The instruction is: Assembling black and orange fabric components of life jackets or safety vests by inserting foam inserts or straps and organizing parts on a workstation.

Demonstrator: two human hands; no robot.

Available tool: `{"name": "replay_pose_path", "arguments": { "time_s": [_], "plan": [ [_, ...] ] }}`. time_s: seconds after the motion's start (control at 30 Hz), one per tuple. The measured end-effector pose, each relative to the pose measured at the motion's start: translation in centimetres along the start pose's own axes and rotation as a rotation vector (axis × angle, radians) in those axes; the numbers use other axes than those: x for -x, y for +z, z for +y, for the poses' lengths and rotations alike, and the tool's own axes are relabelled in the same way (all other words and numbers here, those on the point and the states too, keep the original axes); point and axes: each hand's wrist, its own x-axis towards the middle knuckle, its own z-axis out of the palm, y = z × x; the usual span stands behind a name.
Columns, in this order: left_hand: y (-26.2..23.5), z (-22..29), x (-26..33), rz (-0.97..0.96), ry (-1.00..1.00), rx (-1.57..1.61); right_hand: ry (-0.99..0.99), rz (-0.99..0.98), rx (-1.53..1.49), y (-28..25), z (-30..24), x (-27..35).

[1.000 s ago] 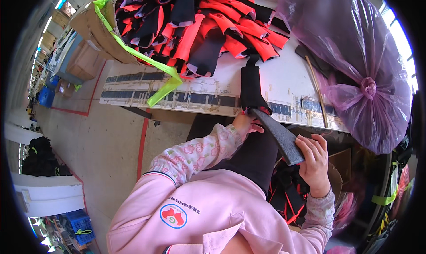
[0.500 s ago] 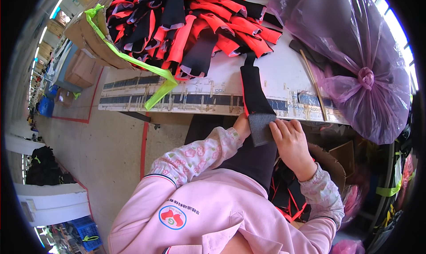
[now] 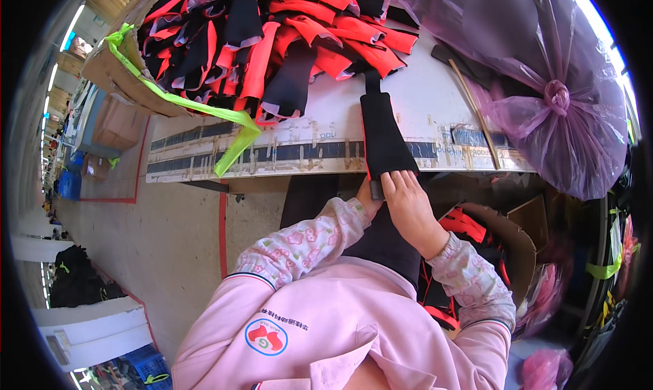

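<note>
A long black padded fabric strip (image 3: pixel 388 135) with a thin red edge hangs over the table's front edge, its narrow strap end pointing away from me. At its near end my right hand (image 3: pixel 410 209) grips the edge, fingers together on top and thumb hidden. My left hand (image 3: pixel 368 198) holds the left corner of the same end; most of its fingers are out of sight beneath the strip. Between the hands a small bit of dark grey lining (image 3: pixel 377 190) shows at the edge. Farther back lies a heap of similar red and black strips (image 3: pixel 289 90).
An open cardboard box (image 3: pixel 112 70) with a yellow-green ribbon (image 3: pixel 235 148) stands at the table's (image 3: pixel 326 131) left. A knotted purple plastic bag (image 3: pixel 556 101) and a thin wooden stick (image 3: pixel 474 111) lie right. Below right is a box (image 3: pixel 524 254) of red and black pieces.
The grey lining at the near end, broadly visible before, is now mostly hidden. My right hand has moved left and closer to my left hand. The view has shifted slightly.
</note>
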Motion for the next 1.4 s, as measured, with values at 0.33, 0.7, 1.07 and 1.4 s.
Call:
{"name": "replay_pose_path", "arguments": {
  "time_s": [0.33,0.7,1.07,1.4],
  "plan": [
    [1.3,1.1,0.1,0.099,-0.172,-0.447,0.2,-0.366,-0.07,4.9,2.6,-2.6],
    [-2.4,-2.5,-0.9,-0.01,0.924,-1.029,0.207,-0.671,-0.14,5.9,0.4,-3.9],
    [-2.5,-0.3,-0.9,0.013,-0.158,-0.354,0.482,-0.639,-0.103,6.2,1.9,-7.6],
    [-2.3,-4.4,-0.5,0.01,-0.104,-0.159,0.068,-0.373,-0.159,7.3,2.9,1.9]
  ]
}}
